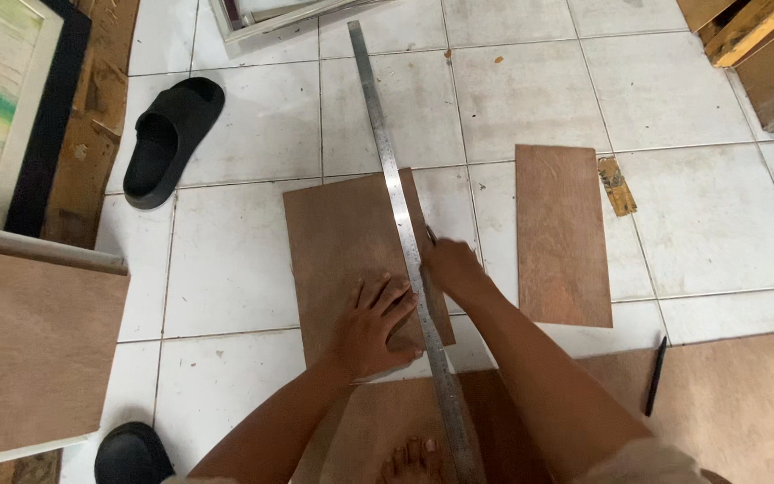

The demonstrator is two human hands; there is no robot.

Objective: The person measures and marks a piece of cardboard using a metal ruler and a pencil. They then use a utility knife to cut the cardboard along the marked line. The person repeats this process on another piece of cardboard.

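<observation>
Left hand (374, 324) pins ruler (402, 233) – right hand (451, 269) (fisted) at board's (342, 242) edge.

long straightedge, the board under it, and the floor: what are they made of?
Straightedge: looks like steel or aluminium, grey with a dull sheen and thin flat edges.
Board under the left hand: probably thin plywood or hardboard, matte reddish brown with faint grain.
Floor: glazed ceramic tile by the look, off-white squares with grout lines, scuffed and dusty.

My left hand (374, 324) presses the steel ruler (402, 233) flat on the plywood sheet (344, 251); my right hand (452, 269), at three o'clock of it, holds a blade.
</observation>
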